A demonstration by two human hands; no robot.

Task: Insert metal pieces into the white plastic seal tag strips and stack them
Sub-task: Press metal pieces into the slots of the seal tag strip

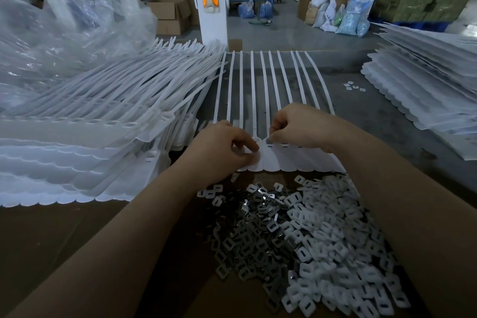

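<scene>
A white seal tag strip (pixel 291 160) lies flat in front of me, its several thin tails (pixel 263 80) reaching away. My left hand (pixel 219 152) pinches the strip's left tag end with curled fingers. My right hand (pixel 302 126) pinches a small metal piece (pixel 268 141) at a tag's slot near the strip's middle. Below the hands lies a heap of grey metal pieces (pixel 247 235), with a heap of white plastic caps (pixel 343 248) to its right.
A tall slanting stack of white strips (pixel 103 121) fills the left, with clear plastic bags (pixel 59 33) behind it. Another stack of strips (pixel 426 85) lies at the right. A few loose caps (pixel 353 86) sit on the grey table. A white post (pixel 210 0) stands behind.
</scene>
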